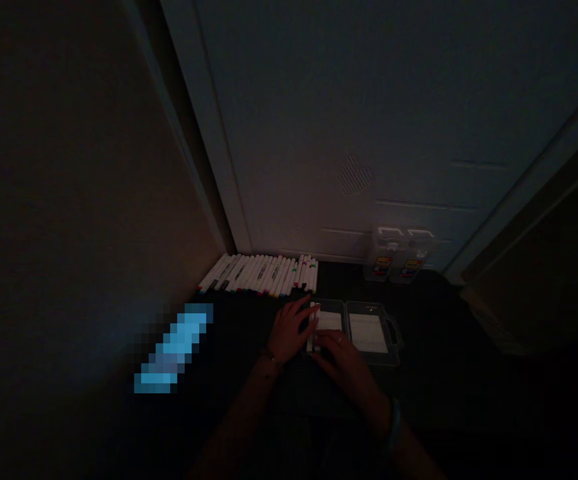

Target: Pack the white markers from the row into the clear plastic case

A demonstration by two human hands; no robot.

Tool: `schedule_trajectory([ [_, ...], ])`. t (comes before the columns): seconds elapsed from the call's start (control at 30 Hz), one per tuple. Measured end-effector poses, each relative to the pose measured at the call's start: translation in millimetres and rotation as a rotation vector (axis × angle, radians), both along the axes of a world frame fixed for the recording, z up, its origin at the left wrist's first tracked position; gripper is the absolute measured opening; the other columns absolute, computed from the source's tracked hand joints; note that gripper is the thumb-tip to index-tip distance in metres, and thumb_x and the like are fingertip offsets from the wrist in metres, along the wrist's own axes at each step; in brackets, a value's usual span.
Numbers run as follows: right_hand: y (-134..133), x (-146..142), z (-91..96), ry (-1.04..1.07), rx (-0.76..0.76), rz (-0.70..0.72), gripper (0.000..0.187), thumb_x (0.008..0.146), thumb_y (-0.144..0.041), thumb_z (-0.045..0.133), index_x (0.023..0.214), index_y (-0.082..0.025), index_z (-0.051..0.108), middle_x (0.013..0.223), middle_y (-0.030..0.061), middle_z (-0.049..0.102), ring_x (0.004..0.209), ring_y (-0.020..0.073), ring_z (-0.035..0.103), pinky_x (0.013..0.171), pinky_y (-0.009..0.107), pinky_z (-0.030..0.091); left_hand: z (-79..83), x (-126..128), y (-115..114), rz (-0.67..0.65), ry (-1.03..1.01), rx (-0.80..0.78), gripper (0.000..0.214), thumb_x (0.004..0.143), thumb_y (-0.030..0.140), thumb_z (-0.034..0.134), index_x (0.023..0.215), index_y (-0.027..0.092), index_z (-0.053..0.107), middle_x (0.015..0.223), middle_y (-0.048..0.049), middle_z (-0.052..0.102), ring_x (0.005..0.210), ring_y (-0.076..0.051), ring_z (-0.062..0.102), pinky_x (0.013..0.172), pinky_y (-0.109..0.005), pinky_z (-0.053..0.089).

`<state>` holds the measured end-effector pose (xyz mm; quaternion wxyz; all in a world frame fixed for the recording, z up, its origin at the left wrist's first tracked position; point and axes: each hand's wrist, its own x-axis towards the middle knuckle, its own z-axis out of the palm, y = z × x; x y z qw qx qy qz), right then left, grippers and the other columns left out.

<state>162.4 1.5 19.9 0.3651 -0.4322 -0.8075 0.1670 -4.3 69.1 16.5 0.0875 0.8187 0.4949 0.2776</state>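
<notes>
Below the middle of the head view, a clear plastic case (391, 350) lies unfolded on the dark table. A pair of white markers (311, 343) rests side by side at the left end of its left half. My left hand (289, 330) reaches over them from the left, fingers stretched and apart, fingertips touching their upper part. At their lower end, my right hand (343, 357) has its fingers bent around the markers, thumb below. A ring is on this hand. White inserts (367, 332) show in the case. Dim light blurs the exact finger contact.
A long row of white markers (259, 275) with coloured ends lies behind, at the left. Two upright clear cases with handles, one being the clear case (381, 257), stand by the pale panel (369, 120). A pixelated bright blue patch (176, 347) is at left.
</notes>
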Motion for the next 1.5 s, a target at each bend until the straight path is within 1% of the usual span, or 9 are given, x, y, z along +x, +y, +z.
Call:
schedule_trajectory([
  [0.43,1,0,0.0,0.029,-0.001,-0.007,0.019,0.084,-0.024,0.056,0.103,-0.025,0.057,0.109,0.0055,0.057,0.103,0.0200,0.053,0.089,0.036,0.046,0.1,-1,1,-0.001,0.007,-0.030,0.039,0.086,0.043,0.048,0.125,0.040,0.047,0.139,0.0048,0.039,0.119,-0.021,0.039,0.098,-0.042,0.035],
  [0.5,1,0,1.2,0.050,-0.023,-0.029,0.016,0.085,-0.023,0.056,0.100,-0.025,0.057,0.106,0.0047,0.058,0.102,0.0192,0.053,0.089,0.035,0.045,0.5,-1,1,0.005,0.003,-0.032,0.038,0.086,0.043,0.048,0.124,0.040,0.048,0.138,0.0049,0.040,0.119,-0.022,0.039,0.098,-0.043,0.035],
  [0.6,2,0,3.2,0.073,-0.045,-0.113,0.011,0.086,-0.022,0.053,0.097,-0.024,0.057,0.101,0.0042,0.059,0.097,0.0186,0.054,0.086,0.033,0.045,1.2,0,1,0.008,0.000,-0.033,0.037,0.086,0.043,0.048,0.123,0.041,0.048,0.138,0.0051,0.040,0.118,-0.022,0.040,0.097,-0.043,0.035],
  [0.73,3,1,6.2,-0.017,-0.017,-0.223,0.005,0.085,-0.024,0.055,0.090,-0.023,0.057,0.091,0.0029,0.060,0.092,0.0202,0.054,0.084,0.035,0.041,1.7,0,1,0.011,0.008,-0.038,0.038,0.086,0.042,0.048,0.124,0.040,0.048,0.138,0.0049,0.040,0.118,-0.022,0.040,0.097,-0.042,0.035],
  [0.87,2,0,8.4,-0.127,0.013,-0.290,0.009,0.084,-0.031,0.057,0.085,-0.022,0.055,0.084,0.0026,0.059,0.087,0.0208,0.053,0.082,0.035,0.038,2.4,1,0,0.020,0.010,-0.040,0.038,0.087,0.041,0.046,0.125,0.041,0.046,0.139,0.0048,0.039,0.119,-0.022,0.039,0.097,-0.043,0.035],
  [1.03,1,-2,9.2,-0.192,0.031,-0.308,0.015,0.085,-0.036,0.054,0.079,-0.022,0.054,0.080,0.0024,0.058,0.083,0.0198,0.053,0.081,0.034,0.036,3.9,2,-1,0.018,0.001,-0.039,0.038,0.088,0.041,0.045,0.125,0.041,0.046,0.138,0.0040,0.040,0.119,-0.022,0.039,0.098,-0.044,0.034],
  [1.27,2,-3,8.1,-0.208,0.061,-0.322,0.018,0.086,-0.038,0.052,0.079,-0.022,0.055,0.081,0.0021,0.058,0.084,0.0189,0.053,0.088,0.036,0.032,5.7,2,-2,0.022,-0.006,-0.040,0.038,0.087,0.041,0.046,0.125,0.040,0.047,0.137,0.0034,0.041,0.119,-0.022,0.039,0.098,-0.044,0.034],
  [1.37,2,-3,7.4,-0.218,0.052,-0.320,0.017,0.087,-0.037,0.051,0.079,-0.022,0.055,0.080,0.0023,0.058,0.084,0.0193,0.053,0.089,0.038,0.031,5.7,2,-2,0.020,0.002,-0.041,0.038,0.088,0.042,0.045,0.126,0.039,0.047,0.138,0.0031,0.041,0.119,-0.022,0.039,0.098,-0.044,0.034],
  [1.5,2,-3,8.0,-0.259,0.048,-0.324,0.013,0.090,-0.028,0.045,0.084,-0.022,0.055,0.085,0.0032,0.059,0.087,0.0195,0.052,0.090,0.038,0.031,4.8,2,-2,0.027,0.006,-0.028,0.039,0.087,0.042,0.047,0.125,0.039,0.047,0.137,0.0033,0.041,0.119,-0.022,0.040,0.097,-0.043,0.035],
])
